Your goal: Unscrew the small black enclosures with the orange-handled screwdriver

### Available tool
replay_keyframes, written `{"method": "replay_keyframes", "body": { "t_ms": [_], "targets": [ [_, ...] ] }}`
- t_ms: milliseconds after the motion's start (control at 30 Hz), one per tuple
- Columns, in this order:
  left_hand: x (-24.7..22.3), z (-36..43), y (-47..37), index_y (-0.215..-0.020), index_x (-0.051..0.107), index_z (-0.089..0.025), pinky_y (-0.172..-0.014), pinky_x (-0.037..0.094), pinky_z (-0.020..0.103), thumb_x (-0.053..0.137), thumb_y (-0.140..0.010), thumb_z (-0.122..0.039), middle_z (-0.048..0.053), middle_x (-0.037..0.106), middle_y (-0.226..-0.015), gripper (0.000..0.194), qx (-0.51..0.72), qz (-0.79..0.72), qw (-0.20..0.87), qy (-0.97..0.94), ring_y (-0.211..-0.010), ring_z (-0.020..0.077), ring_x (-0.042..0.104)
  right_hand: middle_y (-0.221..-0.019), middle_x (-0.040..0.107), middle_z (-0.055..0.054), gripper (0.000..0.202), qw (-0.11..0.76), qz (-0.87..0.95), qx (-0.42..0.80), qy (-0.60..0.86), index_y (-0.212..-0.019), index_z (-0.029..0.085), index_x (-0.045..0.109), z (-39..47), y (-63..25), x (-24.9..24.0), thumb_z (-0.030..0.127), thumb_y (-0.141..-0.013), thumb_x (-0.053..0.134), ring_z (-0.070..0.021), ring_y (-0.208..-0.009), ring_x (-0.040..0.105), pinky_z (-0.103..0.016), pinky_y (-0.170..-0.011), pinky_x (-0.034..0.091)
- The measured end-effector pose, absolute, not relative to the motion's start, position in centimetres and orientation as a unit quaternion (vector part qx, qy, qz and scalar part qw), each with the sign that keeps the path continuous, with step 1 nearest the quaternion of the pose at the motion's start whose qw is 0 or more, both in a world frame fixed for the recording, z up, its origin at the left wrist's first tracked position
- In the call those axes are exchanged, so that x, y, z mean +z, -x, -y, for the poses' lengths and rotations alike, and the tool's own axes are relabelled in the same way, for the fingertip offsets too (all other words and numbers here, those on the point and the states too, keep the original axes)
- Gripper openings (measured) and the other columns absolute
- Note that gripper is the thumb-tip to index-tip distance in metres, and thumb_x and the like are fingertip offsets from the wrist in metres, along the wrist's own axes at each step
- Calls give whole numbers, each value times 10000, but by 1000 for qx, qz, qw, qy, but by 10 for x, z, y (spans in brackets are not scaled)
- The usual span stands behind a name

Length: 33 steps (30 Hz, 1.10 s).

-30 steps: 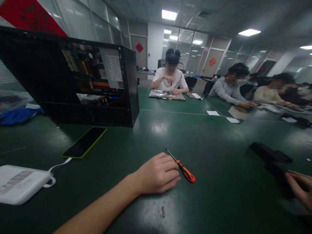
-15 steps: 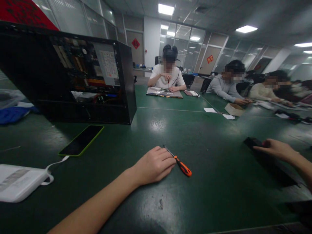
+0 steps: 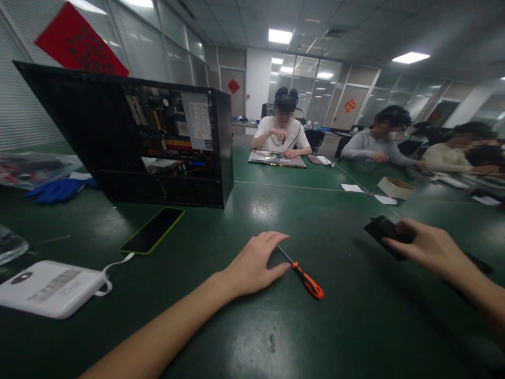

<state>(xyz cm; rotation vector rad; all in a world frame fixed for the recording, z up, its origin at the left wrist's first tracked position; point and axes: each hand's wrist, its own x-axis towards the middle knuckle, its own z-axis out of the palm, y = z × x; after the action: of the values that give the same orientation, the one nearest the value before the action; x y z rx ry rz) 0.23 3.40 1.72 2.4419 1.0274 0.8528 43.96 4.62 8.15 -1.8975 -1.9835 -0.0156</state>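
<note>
On the green table, my left hand (image 3: 258,264) rests with thumb and fingers apart, holding nothing. Just beyond its fingertips lies a screwdriver (image 3: 307,281) with an orange and black handle, its shaft pointing back past the hand. At the right, my right hand (image 3: 430,247) grips a black boxy part (image 3: 382,231) between thumb and fingers, raised above the tabletop. Blur and the fingers hide part of it, so its exact kind is unclear. Behind the right wrist another dark flat thing (image 3: 479,262) shows in part.
An opened black computer case (image 3: 229,150) stands at the back left. Before it lie a phone (image 3: 153,231) and a white power bank (image 3: 55,295), joined by a cable. Blue gloves (image 3: 55,192) sit farther left. A person (image 3: 282,137) works opposite; others sit at right.
My right hand has lifted the black part and moved it left. The fingers of my left hand have spread apart beside the screwdriver. The view has shifted slightly left and up.
</note>
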Motion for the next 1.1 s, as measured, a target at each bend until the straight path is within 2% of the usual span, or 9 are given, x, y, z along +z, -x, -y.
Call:
{"method": "replay_keyframes", "body": {
  "t_ms": [100, 200, 333, 433, 567, 633, 700, 867, 1100],
  "targets": [
    [22, -36, -4, -1497, 481, -239, -1152, 466, 499, 804, -890, -423, 125, 579, -1490, 712, 347, -346, 261, -832, -1349, 305, 575, -821, 677, -55, 278, 186, 802, 51, 565, -858, 225, 588, -22, -348, 86, 475, -875, 710, -205, -682, 622, -328, -606, 432],
    [24, -35, -2, -1509, 472, -250, -1111, 495, 471, 886, -801, -425, 115, 623, -1431, 838, 361, -309, 314, -822, -1289, 301, 618, -844, 648, -19, 187, 159, 858, 110, 475, -861, 212, 552, -3, -270, 81, 322, -867, 703, -171, -741, 594, -300, -653, 417],
    [21, -32, 14, -1319, 643, -228, -1060, 503, 436, 881, -809, -399, 75, 717, -1271, 588, 321, -294, 313, -844, -1174, 288, 674, -947, 658, -40, 152, 157, 891, 150, 398, -938, 190, 589, -2, -212, 62, 229, -843, 701, -176, -824, 603, -307, -723, 437],
    [18, -33, 27, -1251, 693, -226, -1000, 515, 402, 868, -829, -383, 57, 738, -1210, 483, 303, -319, 298, -847, -1108, 265, 690, -1005, 679, -62, 182, 157, 895, 166, 383, -1016, 175, 612, -9, -203, 48, 261, -882, 701, -203, -888, 637, -333, -778, 480],
    [18, -37, 32, -1128, 756, -227, -981, 514, 392, 836, -869, -356, 49, 759, -1138, 300, 280, -333, 286, -854, -1076, 248, 692, -1270, 667, -152, 597, 133, 895, 136, 404, -1343, 147, 555, -12, -219, 37, 385, -855, 804, -314, -1141, 644, -455, -958, 519],
    [19, -38, 32, -1148, 755, -230, -982, 515, 402, 829, -875, -360, 57, 754, -1157, 312, 280, -345, 281, -850, -1084, 251, 687, -1349, 634, -199, 786, 106, 888, 109, 434, -1458, 134, 489, -10, -232, 33, 398, -812, 849, -365, -1206, 622, -519, -992, 518],
    [19, -37, 30, -1207, 737, -235, -1000, 510, 414, 827, -870, -340, 63, 743, -1200, 365, 278, -348, 273, -853, -1116, 257, 676, -1307, 659, -196, 689, 87, 877, 107, 460, -1452, 134, 511, -9, -244, 29, 338, -859, 797, -355, -1172, 644, -517, -973, 531],
    [16, -32, 21, -1248, 721, -249, -1044, 492, 444, 815, -865, -335, 66, 715, -1251, 404, 280, -340, 263, -858, -1159, 269, 659, -1080, 726, -118, 246, 102, 858, 138, 485, -1173, 158, 683, -9, -260, 34, 212, -949, 597, -250, -983, 687, -402, -870, 548],
    [10, -30, 9, -1197, 718, -249, -1016, 489, 433, 803, -894, -391, 53, 739, -1199, 345, 287, -351, 273, -849, -1120, 267, 667, -1107, 729, -72, 178, 282, 847, 85, 442, -1115, 227, 736, -15, -277, 55, 277, -1016, 597, -197, -965, 713, -347, -841, 569]
  ]
}}
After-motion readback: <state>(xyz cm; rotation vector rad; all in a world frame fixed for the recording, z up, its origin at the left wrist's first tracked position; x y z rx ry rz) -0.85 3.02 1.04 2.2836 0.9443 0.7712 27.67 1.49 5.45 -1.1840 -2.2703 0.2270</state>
